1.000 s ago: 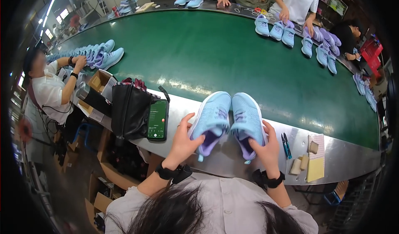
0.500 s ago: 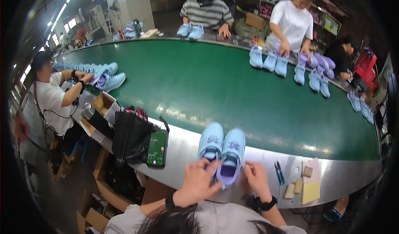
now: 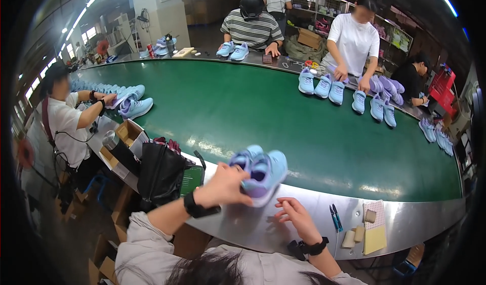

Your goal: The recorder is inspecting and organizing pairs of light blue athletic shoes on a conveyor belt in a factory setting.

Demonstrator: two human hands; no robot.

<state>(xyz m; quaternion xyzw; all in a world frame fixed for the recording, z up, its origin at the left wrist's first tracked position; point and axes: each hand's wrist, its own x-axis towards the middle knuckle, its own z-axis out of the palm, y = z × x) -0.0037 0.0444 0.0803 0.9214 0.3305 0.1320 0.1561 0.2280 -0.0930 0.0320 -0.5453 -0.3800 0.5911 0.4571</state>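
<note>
A pair of light blue sneakers point(image 3: 277, 169) with lilac linings stands on the near edge, toes toward the belt, partly over the green surface. My left hand point(image 3: 225, 186) is closed at the heels of the pair, thumb on the right shoe's lilac heel and fingers over the left shoe's opening. It hides much of the left shoe. Just right of the heels hovers my right hand point(image 3: 299, 218), fingers apart and loosely curved, holding nothing.
The green conveyor belt point(image 3: 228, 107) curves past the metal ledge point(image 3: 314, 196). Left lie a black bag point(image 3: 162, 168) and a phone point(image 3: 192, 179); right, snippers point(image 3: 335, 217), beige blocks point(image 3: 349, 238) and a yellow pad point(image 3: 375, 238). Co-workers handle sneakers point(image 3: 336, 92) across the belt.
The sneakers have shifted up and left, turning slightly, with my left hand at their heels. My right hand has come a little lower and left, away from the shoe. The whole view has tilted slightly.
</note>
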